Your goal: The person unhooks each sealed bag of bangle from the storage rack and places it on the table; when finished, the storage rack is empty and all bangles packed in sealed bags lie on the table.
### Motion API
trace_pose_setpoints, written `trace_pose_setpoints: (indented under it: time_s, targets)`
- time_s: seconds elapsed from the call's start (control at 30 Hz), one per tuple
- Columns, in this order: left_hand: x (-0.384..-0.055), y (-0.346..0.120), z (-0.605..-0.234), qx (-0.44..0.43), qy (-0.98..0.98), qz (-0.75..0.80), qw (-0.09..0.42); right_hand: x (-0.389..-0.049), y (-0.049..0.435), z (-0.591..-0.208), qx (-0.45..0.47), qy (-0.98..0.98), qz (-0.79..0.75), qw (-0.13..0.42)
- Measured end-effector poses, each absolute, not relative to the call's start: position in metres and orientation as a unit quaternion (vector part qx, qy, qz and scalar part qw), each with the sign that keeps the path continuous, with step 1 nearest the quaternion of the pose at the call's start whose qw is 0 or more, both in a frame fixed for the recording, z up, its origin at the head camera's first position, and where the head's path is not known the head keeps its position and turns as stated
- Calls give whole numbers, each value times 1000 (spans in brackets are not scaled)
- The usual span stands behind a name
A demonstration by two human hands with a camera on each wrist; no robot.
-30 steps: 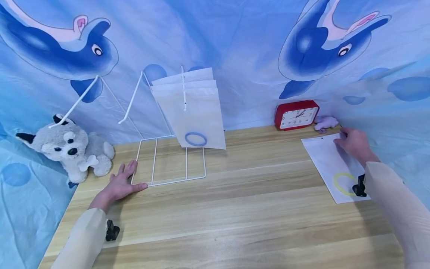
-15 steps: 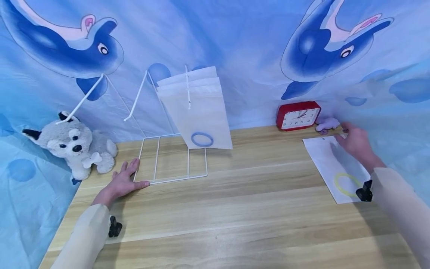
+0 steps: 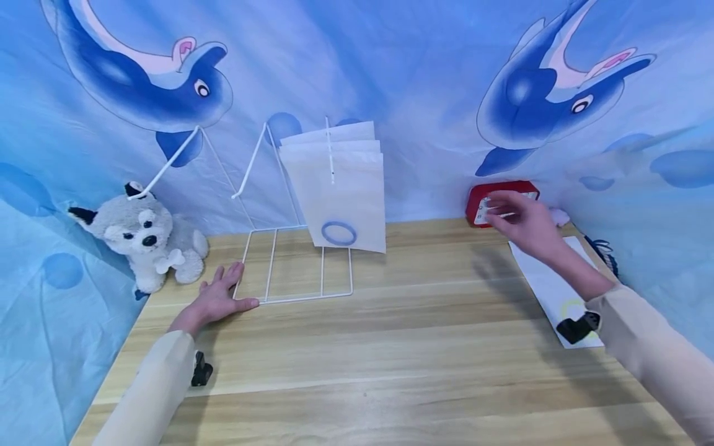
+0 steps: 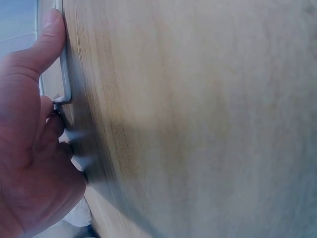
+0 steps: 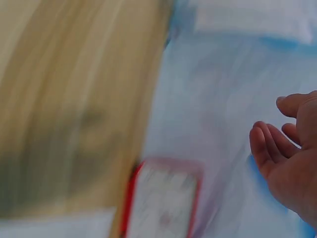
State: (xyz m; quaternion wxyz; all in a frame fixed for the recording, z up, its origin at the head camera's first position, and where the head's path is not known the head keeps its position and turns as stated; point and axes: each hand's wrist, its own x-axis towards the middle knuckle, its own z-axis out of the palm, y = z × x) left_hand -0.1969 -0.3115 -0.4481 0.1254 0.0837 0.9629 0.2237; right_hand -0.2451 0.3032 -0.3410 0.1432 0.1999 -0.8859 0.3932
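Observation:
My left hand [image 3: 217,300] rests with spread fingers at the left front corner of a white wire rack [image 3: 307,299]. Its thumb lies along the front rail, as the rack's corner [image 4: 64,82] in the left wrist view also shows. White paper sheets [image 3: 346,198], the front one with a blue ring, hang from the rack's right hook. The left and middle hooks carry nothing. My right hand [image 3: 527,229] is in the air in front of the red clock [image 3: 476,201], fingers loosely bent, holding nothing. Below its forearm lies a flat white sheet [image 3: 549,291] with a yellow ring, partly covered.
A grey plush husky [image 3: 142,235] sits left of the rack. A purple toy [image 3: 559,217] lies beside the clock, mostly behind the right hand. A dark cord [image 3: 605,254] shows at the table's right edge. A blue dolphin-print curtain [image 3: 413,93] stands behind.
My right hand has lifted off the flat sheet's top edge and moved left, now in front of the clock. The left hand stays at the rack's corner. The head view has shifted slightly.

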Motion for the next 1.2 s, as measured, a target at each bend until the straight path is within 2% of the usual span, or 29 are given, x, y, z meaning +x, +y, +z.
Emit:
trace_pose_setpoints:
  time_s: [0.23, 0.43, 0.63, 0.97, 1.2]
  targets:
    - [-195, -312, -449, 84, 962, 232, 115, -242, 227, -302, 303, -803, 506, 83]
    - [-193, -308, -446, 83, 963, 230, 109, -250, 187, -280, 329, -769, 546, 51]
    - [-192, -310, -447, 82, 964, 231, 102, -262, 163, -272, 329, -759, 560, 56]
    - [-187, -311, -451, 77, 963, 238, 98, -275, 140, -273, 292, -745, 600, 10]
    - [-187, -309, -449, 77, 964, 238, 93, -281, 128, -271, 316, -728, 608, 13]
